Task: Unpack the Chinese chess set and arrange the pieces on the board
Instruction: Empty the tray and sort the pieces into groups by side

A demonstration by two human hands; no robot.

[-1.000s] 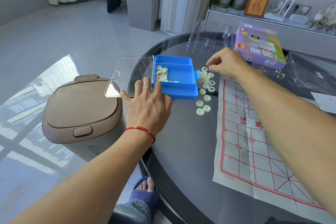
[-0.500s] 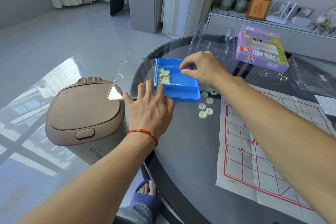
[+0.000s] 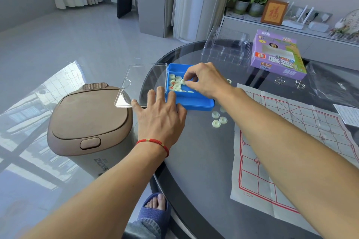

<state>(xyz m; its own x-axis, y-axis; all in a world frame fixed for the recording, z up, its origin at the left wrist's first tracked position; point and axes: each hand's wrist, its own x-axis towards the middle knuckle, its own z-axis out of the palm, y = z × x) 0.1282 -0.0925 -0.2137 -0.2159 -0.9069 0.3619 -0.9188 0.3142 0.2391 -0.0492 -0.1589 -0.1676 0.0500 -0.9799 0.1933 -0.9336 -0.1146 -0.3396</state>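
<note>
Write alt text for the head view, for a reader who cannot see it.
A person's right hand reaches into an open blue box of pale chess pieces on a round glass table, while the left hand steadies the box's near edge. Three loose pieces and a paper board lie to the right.

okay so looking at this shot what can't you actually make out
- Head view: whether the right hand pinches a piece; its fingers cover the spot in the blue box.
- Most pieces in the box: characters too small.
- Paper board: right part hidden by the forearm and frame edge.
</note>
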